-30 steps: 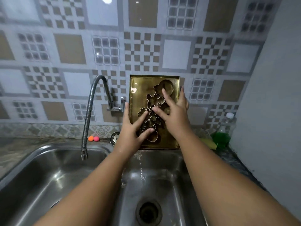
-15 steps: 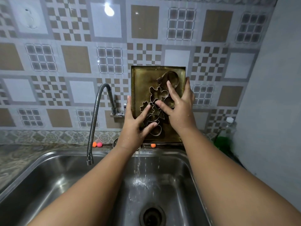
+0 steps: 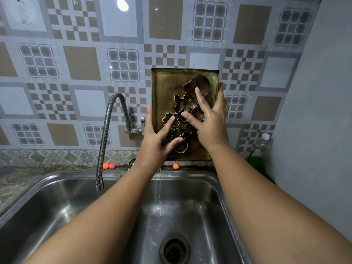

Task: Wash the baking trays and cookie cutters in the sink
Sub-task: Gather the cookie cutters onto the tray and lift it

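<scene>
Head view: the baking tray [image 3: 165, 86] stood upright in the centre-right of the frame, its long axis vertical and its inner face towards me; its lower short edge hung just above the back rim of the sink [image 3: 57, 197], and a thin stream of water ran off that edge into the basin.

The cookie cutters [image 3: 183, 101] lay in a loose column down the tray face, from upper right to lower centre.

My left hand [image 3: 158, 141] sat low on the tray; its fingers [image 3: 171, 120] were spread wide and straight, the outer ones along the left edge, the rest pressing the lower cutters flat against the metal.

My right hand [image 3: 211, 121] sat higher, on the right side; its fingertips [image 3: 198, 92] were likewise spread and straight, one reaching the right edge, the others pinning the upper cutters.

Neither hand curled round anything; the tray was braced between the two palms.

The faucet [image 3: 106, 130] hung at the left, well apart from the tray.

Judgement: the step in hand was draining; the coming move turned on the vertical axis, since any cutter released would slide straight down towards the lower edge; the left hand was nearer that edge, so it should catch them.
</scene>
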